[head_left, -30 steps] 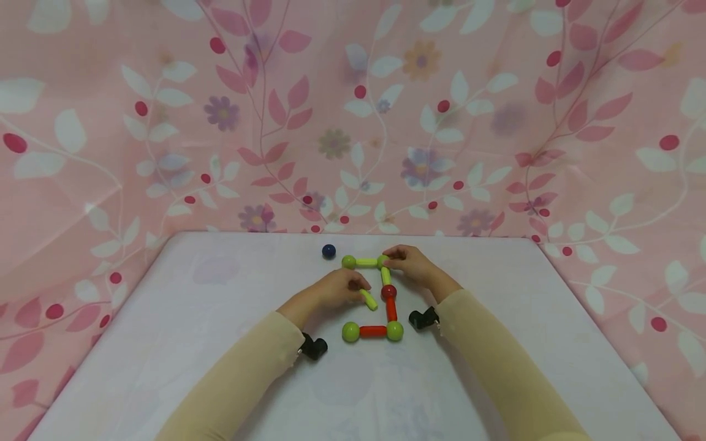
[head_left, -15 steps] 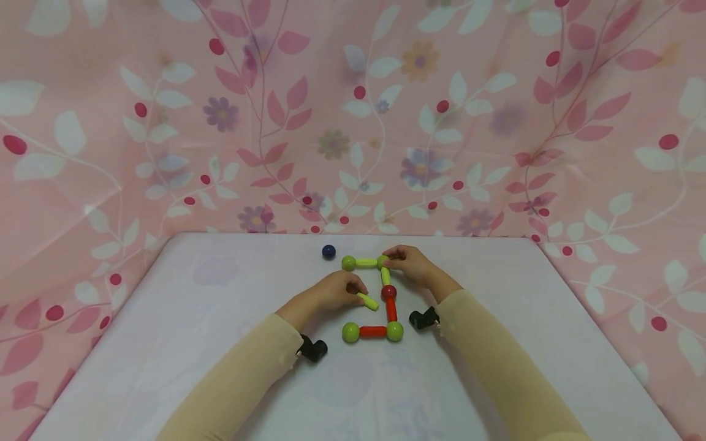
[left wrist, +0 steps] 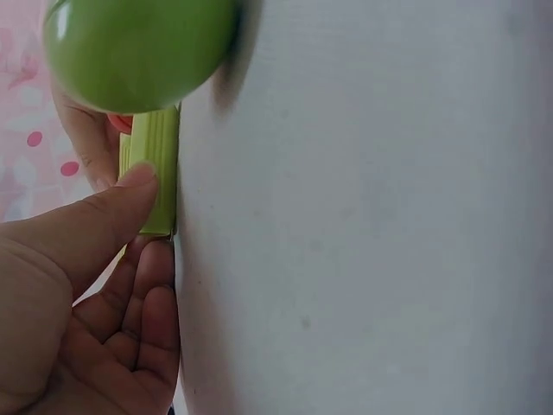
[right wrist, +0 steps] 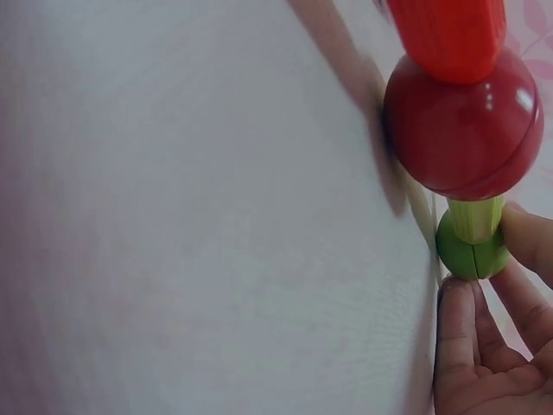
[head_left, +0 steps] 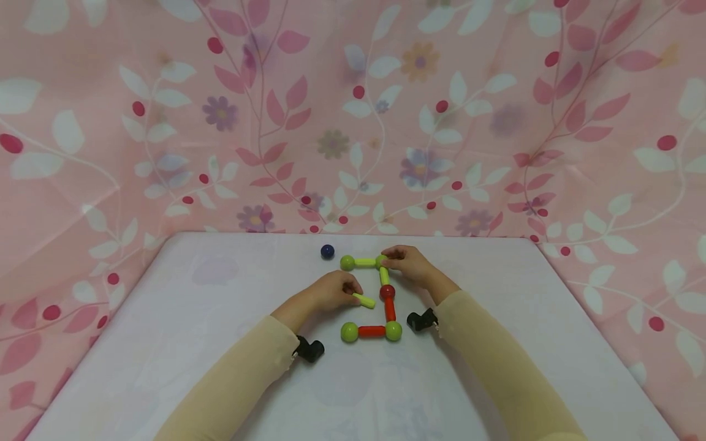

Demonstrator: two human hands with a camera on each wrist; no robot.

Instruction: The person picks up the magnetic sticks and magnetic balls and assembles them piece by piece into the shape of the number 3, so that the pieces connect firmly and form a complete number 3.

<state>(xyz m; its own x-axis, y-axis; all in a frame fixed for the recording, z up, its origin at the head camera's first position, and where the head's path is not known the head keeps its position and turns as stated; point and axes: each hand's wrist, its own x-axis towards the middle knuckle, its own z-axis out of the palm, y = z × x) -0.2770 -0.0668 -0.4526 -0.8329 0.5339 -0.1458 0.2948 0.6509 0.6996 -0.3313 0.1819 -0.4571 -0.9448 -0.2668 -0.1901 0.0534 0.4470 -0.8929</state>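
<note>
Overhead, the head view shows a white table [head_left: 182,343] with a chain of sticks and balls near its middle. The left hand [head_left: 331,291] pinches a loose green stick [head_left: 364,300] between thumb and fingertips; the stick's free end points toward the red ball [head_left: 387,291] and lies just beside it, though contact cannot be confirmed. The right hand [head_left: 408,264] has its fingers curled round the corner green ball [head_left: 380,261], where a flat green stick runs left to another green ball [head_left: 347,263]. A dark blue ball [head_left: 328,251] sits apart, near the table's far edge.

Left wrist view: the thumb [left wrist: 104,226] presses on the green stick [left wrist: 155,169], fingers curled beneath it, a firm pinch. A green ball [left wrist: 138,47] looms close at the top.

Right wrist view: fingertips [right wrist: 462,320] close on the small green ball [right wrist: 471,251] from both sides. A short green stick [right wrist: 475,218] joins it to the red ball [right wrist: 462,121], with a red stick [right wrist: 445,35] beyond.
</note>
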